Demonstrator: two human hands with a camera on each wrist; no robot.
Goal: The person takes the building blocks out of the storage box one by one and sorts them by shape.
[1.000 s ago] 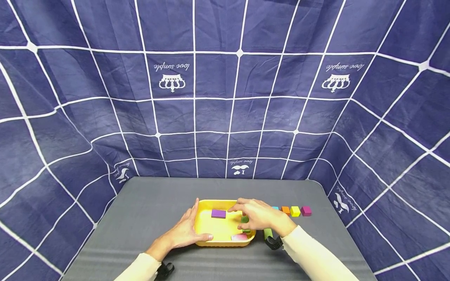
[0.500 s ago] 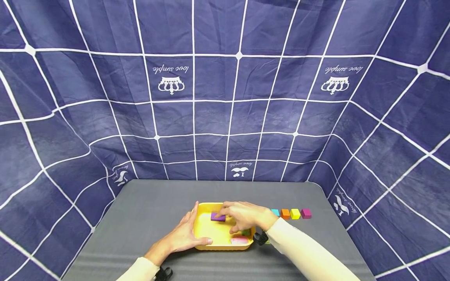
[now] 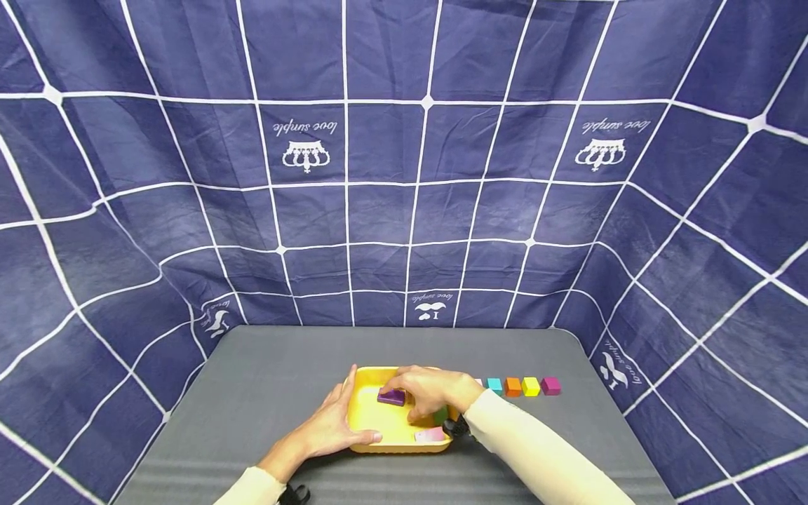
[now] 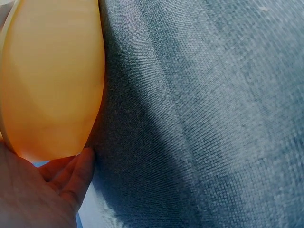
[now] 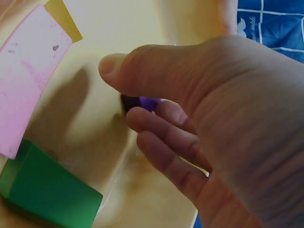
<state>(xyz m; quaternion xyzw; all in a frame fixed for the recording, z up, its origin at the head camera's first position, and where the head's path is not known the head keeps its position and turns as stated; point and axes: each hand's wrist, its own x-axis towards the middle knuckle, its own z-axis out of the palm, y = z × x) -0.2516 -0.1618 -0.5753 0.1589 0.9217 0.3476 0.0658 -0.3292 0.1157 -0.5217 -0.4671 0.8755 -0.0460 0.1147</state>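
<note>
My left hand (image 3: 331, 423) grips the left end of a yellow tray (image 3: 404, 447), its thumb over the near rim. From the left wrist view, fingers of that hand lie against the tray's end (image 4: 52, 85). Inside the tray, my right hand (image 3: 429, 389) reaches over a purple block (image 3: 391, 398), index fingertip at its top edge. The block looks slightly tipped. In the right wrist view the right thumb (image 5: 142, 69) stands apart from the fingers, with part of the purple block (image 5: 148, 102) showing between. A pink block (image 5: 35, 71) and a green block (image 5: 52, 190) also lie in the tray.
On the grey table (image 3: 284, 365), a row runs right of the tray: cyan (image 3: 494, 386), orange (image 3: 513, 386), yellow (image 3: 531, 386) and magenta cubes (image 3: 551, 386), with a pale one (image 3: 477, 382) partly behind the right wrist. A patterned blue cloth (image 3: 379, 217) rises behind and at both sides.
My right hand has moved left within the tray, from beside the green block to the purple block, which now sits tipped. The left hand keeps its hold on the tray.
</note>
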